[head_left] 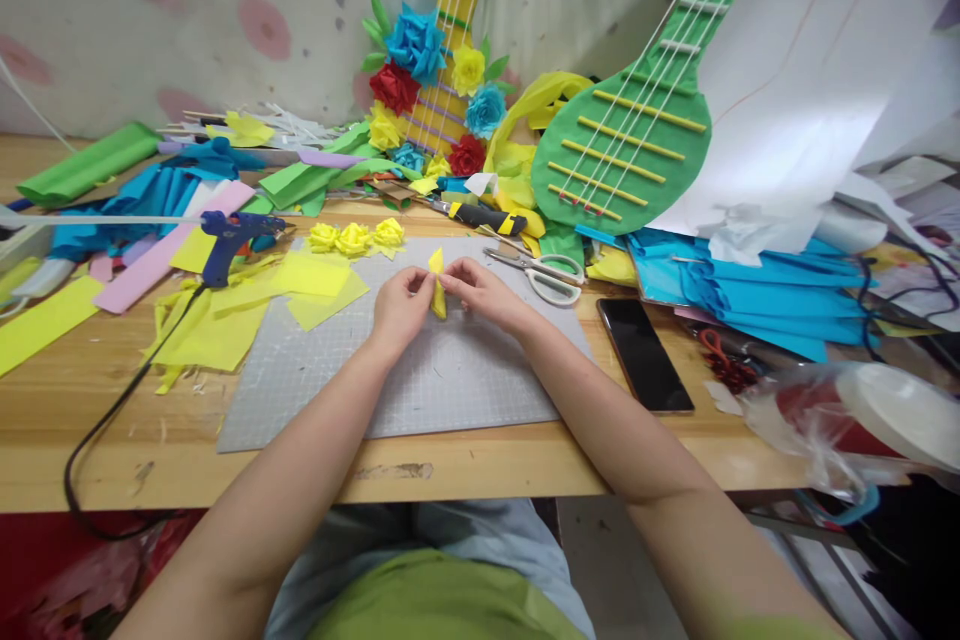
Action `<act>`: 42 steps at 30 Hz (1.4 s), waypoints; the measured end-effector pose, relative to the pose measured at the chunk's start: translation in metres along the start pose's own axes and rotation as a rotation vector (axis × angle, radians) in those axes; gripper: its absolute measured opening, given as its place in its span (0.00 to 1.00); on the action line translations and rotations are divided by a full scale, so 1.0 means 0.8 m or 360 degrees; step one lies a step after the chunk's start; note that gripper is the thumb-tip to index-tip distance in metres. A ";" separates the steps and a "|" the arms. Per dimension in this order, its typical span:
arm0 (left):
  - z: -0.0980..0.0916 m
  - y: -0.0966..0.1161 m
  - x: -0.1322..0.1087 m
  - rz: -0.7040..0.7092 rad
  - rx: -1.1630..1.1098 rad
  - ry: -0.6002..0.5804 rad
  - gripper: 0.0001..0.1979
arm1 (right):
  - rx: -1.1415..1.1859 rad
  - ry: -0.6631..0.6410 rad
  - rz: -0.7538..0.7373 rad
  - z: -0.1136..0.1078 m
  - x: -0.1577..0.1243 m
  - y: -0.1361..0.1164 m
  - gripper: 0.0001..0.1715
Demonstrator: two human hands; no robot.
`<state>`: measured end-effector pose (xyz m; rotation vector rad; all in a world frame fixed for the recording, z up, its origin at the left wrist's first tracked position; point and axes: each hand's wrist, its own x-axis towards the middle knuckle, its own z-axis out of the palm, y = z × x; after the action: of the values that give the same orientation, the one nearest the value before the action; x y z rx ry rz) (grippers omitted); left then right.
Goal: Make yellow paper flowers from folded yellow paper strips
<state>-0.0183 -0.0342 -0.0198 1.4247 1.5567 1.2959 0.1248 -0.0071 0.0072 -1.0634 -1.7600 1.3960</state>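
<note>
A small folded piece of yellow crepe paper (439, 296) is pinched between my two hands above the grey cutting mat (465, 380). My left hand (403, 305) grips its left side with thumb and fingers. From the right, my right hand (480, 290) holds the same piece with its fingertips. Just behind my left hand, several yellow paper flowers (354, 239) sit in a row at the mat's back edge. Thin yellow paper sheets (319, 280) lie on the mat's left part. Scissors with white handles (553, 280) rest right of my right hand.
A blue glue gun (225, 245) with a black cord is at the left. A black phone (645, 355) lies right of the mat. Behind stand a green paper instrument (645, 200) and a yellow one (431, 115) with flowers. Blue crepe paper (772, 295) is at right.
</note>
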 end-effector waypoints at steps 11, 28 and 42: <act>-0.001 0.008 -0.004 0.0084 0.0263 0.0005 0.11 | -0.0319 0.0232 0.0010 -0.006 0.003 0.002 0.22; 0.008 -0.003 0.001 -0.0075 -0.0339 -0.0164 0.10 | -0.0475 0.0380 0.0045 -0.013 0.005 0.008 0.27; 0.010 0.012 -0.002 -0.0319 -0.0634 -0.0166 0.20 | -0.0144 0.0234 0.0065 -0.013 0.008 0.018 0.26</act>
<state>-0.0077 -0.0346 -0.0136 1.0418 1.2504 1.2992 0.1335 0.0050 -0.0044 -1.2248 -1.7165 1.2388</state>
